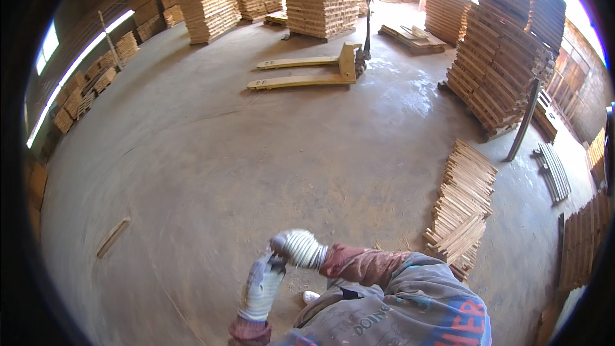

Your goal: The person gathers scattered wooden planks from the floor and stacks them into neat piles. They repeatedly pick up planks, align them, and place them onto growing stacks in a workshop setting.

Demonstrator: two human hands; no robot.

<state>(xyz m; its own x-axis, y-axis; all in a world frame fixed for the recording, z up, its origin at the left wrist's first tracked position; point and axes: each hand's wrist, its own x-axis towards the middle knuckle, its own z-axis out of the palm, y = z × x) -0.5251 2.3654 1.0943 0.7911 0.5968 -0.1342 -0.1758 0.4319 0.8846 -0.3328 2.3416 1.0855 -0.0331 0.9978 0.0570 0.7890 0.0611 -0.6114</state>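
Observation:
My two hands meet low in the picture, in front of my body, both in knit gloves with pale stripes and grey-coated fingers. My left hand [261, 289] points up from a dark red sleeve, its fingers bent at the top. From the right comes my right hand [298, 248], curled over so that its fingers touch the left fingertips. Both look closed where they join. A small dark patch shows between them, too small to name. Whatever they may pinch is hidden.
A long row of loose wooden slats [464, 202] lies right of me. Beyond stands a yellow pallet jack [301, 80]. Tall stacks of boards [323, 3] line the back, with another stack [496, 64] at right beside a leaning post [525, 122]. One stick [113, 238] lies left.

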